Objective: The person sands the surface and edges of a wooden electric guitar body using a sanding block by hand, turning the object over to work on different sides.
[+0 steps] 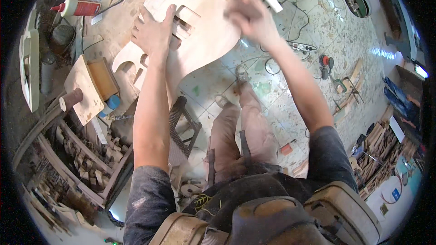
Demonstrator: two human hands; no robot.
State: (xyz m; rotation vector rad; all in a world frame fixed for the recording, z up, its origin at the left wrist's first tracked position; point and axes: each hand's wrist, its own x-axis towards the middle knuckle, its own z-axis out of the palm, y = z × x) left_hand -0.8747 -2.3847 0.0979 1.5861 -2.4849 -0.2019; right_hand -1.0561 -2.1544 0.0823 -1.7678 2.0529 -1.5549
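Note:
A pale wooden electric guitar body [209,41] with cut-out cavities and a small round hole lies on the workbench, overhanging its front edge. My left hand [153,31] rests on its upper face beside the cavities, fingers spread and thumb out, holding nothing. At the body's right edge, my right hand [260,25] is closed around a brown block [241,10]. Motion blurs this hand and the block. Whether the block touches the wood, I cannot tell.
A glue bottle [81,7] with a red cap lies on the bench at the left. Below it is a bench vise with wooden jaws [84,90]. A stool [184,127] stands under the bench. Cables, a power strip [302,46] and a red-black power tool [325,61] lie on the floor.

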